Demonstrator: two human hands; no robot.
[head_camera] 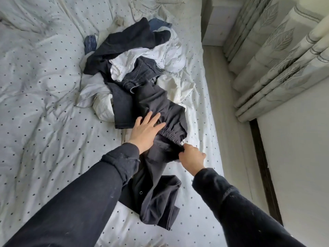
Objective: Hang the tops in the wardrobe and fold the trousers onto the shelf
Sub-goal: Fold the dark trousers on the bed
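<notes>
A bed (44,104) fills the left and centre of the frame, covered by a rumpled white sheet with small dark dots. A heap of clothes (135,68) lies on it at upper centre: dark trousers, white garments and blue denim tangled together. Below the heap, at centre, a dark garment (156,198) with an elastic waistband is spread over the sheet.

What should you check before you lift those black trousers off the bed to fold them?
1. Right hand grips the black trousers below the elastic waistband: ok.
2. Left hand lies flat on them, not gripping: not ok for lifting.
3. Trousers free of the clothes pile: not ok, dark jeans overlap their far end.
4. Trousers lie flat: not ok, the near end is bunched.
5. Shelf ready: cannot tell, out of view.
</notes>
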